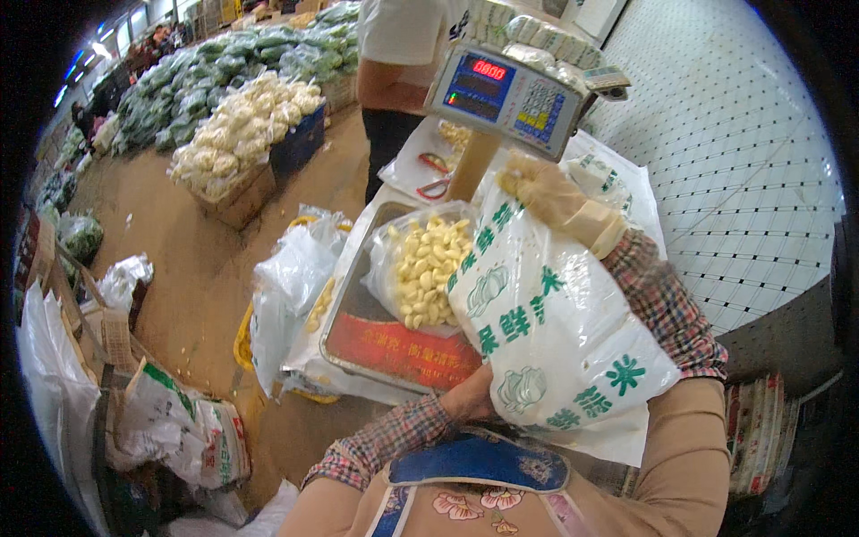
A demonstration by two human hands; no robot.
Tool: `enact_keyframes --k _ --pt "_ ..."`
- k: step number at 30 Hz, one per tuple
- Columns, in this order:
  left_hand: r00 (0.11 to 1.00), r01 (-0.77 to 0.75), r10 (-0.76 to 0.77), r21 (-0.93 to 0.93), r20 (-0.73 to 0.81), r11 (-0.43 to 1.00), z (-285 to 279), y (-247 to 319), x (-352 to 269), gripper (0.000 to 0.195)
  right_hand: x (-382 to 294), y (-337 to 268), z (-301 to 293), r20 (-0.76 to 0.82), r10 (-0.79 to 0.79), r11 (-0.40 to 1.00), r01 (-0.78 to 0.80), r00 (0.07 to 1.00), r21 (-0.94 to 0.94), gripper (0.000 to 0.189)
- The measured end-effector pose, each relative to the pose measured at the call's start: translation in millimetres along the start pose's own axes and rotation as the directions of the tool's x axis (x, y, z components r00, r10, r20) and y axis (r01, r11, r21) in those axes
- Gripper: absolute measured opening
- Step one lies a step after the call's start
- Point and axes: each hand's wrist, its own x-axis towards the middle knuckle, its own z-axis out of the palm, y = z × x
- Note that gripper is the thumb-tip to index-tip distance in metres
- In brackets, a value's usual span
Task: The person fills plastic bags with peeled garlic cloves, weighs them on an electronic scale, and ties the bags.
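A white plastic bag (570,335) printed in green leans across my lap and the near right edge of the scale. My bare left hand (473,396) holds its lower left edge, with the fingers hidden behind the plastic. At the bag's upper end is my right hand (557,198) in a pale glove; blur hides whether its fingers grip the plastic. Peeled garlic cloves (429,275) fill a clear bag on the metal pan (332,346) of a weighing scale. Above them, the scale's display (503,97) is lit in red on its post (473,164).
Red handles (433,189), seemingly scissors, lie behind the pan near loose cloves. A person (396,80) stands beyond the scale. Left of it are a plastic-filled yellow basket (243,335) and white sacks (174,429). Bagged produce (241,127) stands farther off; a tiled surface (738,134) rises right.
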Motion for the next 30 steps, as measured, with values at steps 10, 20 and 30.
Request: enact_keyframes --k 10,20,30 --pt "0.999 -0.017 0.014 -0.072 -0.032 0.997 -29 -25 11 0.062 -25 2 -17 -0.093 -0.054 0.989 0.066 0.994 0.13 0.02" --pt "0.998 -0.035 0.033 0.028 0.052 0.999 -51 -21 -8 0.068 -50 -8 -16 -0.143 -0.243 0.97 0.239 0.959 -0.049 0.021" --pt "0.988 -0.146 0.138 0.142 0.061 0.979 -41 -14 -1 0.073 -117 16 -34 -0.327 -0.019 0.826 0.199 0.945 0.527 0.02"
